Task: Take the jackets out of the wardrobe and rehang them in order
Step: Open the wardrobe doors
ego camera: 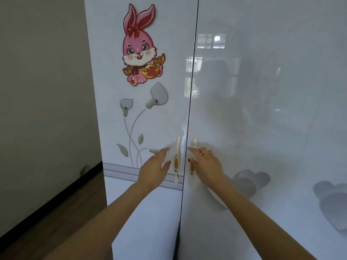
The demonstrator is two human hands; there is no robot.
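Note:
A glossy white wardrobe fills the view, its two doors closed with a thin dark seam between them. The left door (142, 113) carries a cream and gold handle (177, 158) beside the seam, and the right door (262, 119) carries a matching handle (193, 147). My left hand (154, 167) is just left of its handle, fingers extended, thumb close to the handle. My right hand (205, 162) reaches in front of the right handle, fingers straight, thumb beside it. No jackets are visible; the doors hide the inside.
A pink rabbit sticker (139, 47) and a grey flower decoration (135, 124) sit on the left door; grey heart shapes (251, 182) mark the right door. A beige wall (41, 91) and wooden floor (56, 218) lie to the left.

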